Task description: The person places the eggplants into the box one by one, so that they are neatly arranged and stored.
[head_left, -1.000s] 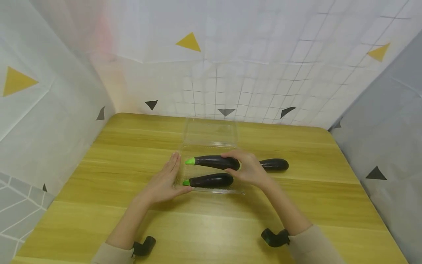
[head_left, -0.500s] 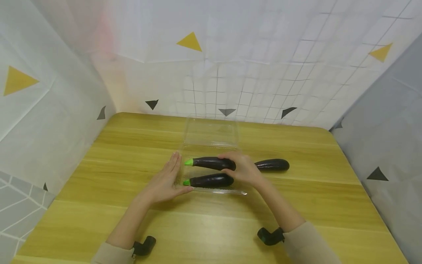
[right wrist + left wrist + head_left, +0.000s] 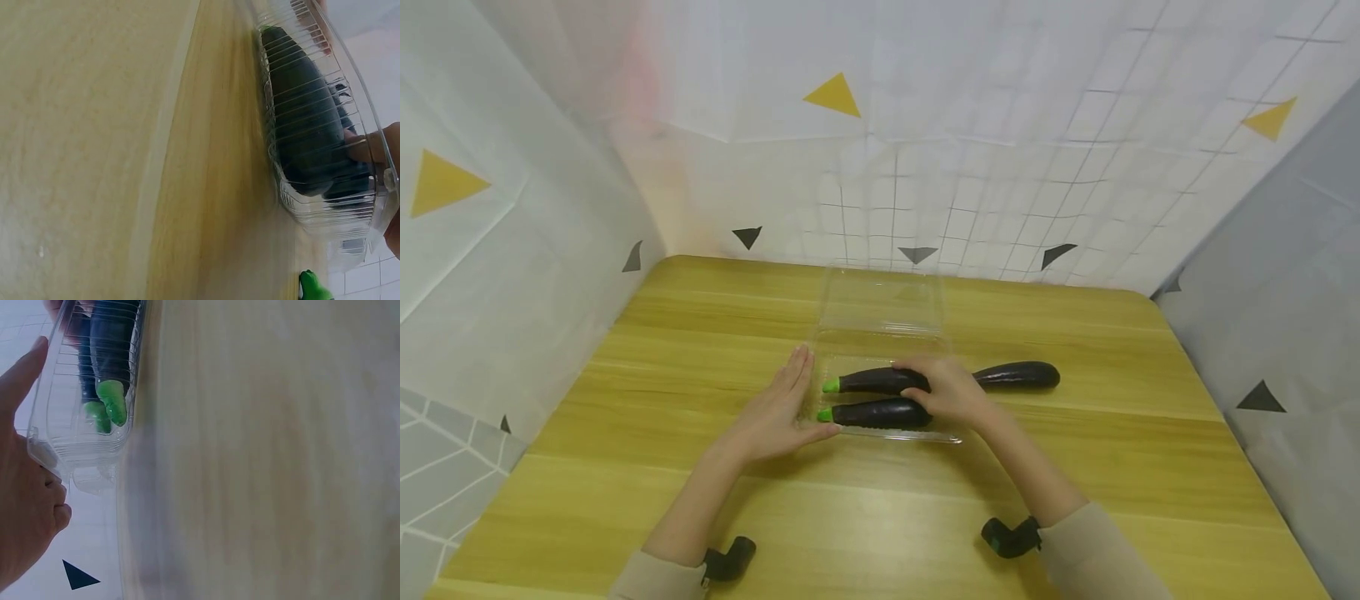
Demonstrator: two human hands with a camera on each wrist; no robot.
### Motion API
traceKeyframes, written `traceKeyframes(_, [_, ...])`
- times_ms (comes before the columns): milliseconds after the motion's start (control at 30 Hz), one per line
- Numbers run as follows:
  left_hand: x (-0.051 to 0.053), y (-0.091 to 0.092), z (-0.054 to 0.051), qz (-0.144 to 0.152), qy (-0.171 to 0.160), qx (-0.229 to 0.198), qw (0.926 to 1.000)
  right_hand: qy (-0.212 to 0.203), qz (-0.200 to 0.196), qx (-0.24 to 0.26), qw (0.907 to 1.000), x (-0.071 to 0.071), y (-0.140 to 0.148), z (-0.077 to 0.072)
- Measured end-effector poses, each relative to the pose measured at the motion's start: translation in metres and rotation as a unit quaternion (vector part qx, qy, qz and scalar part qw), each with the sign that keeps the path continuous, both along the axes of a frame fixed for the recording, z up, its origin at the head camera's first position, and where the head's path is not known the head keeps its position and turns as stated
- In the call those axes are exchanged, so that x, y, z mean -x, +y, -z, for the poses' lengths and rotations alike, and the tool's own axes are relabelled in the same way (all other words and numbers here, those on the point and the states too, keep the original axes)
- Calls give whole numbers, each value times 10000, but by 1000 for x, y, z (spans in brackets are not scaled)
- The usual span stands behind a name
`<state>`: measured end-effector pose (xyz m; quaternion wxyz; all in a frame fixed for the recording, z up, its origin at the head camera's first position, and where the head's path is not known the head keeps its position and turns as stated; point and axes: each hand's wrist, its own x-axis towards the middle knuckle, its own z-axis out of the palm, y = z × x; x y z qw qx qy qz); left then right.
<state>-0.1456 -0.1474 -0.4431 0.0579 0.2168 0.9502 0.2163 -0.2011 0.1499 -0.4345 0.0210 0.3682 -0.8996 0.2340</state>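
A clear plastic clamshell box (image 3: 902,434) lies on the table, its lid (image 3: 880,300) folded back. My left hand (image 3: 775,418) rests against the box's left end with straight fingers, its thumb at the front rim. Inside the box, the front eggplant (image 3: 880,412) lies lengthwise with its green stem end to the left. Just behind it is a second eggplant (image 3: 867,382), whose right end my right hand (image 3: 951,390) grips from above. Through the box wall, the right wrist view shows the front eggplant (image 3: 303,119) and my right thumb (image 3: 359,149).
A third eggplant (image 3: 1018,375) lies on the wooden table (image 3: 880,517) right of the box, partly hidden by my right hand; its green stem (image 3: 312,286) shows in the right wrist view. White sheeting (image 3: 700,183) stands behind the table and along its sides.
My right hand has moved slightly left and toward me, bringing the rear eggplant lower and close to the front one. The left hand has stayed in place.
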Motion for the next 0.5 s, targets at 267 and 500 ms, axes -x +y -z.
traceKeyframes(267, [0,1,0,-6,7,31,10000,-40,107,-238,9997,-4,-2,1])
traceKeyframes(500, [-1,2,-1,3,14,43,10000,-274,445,250,9983,-8,1,3])
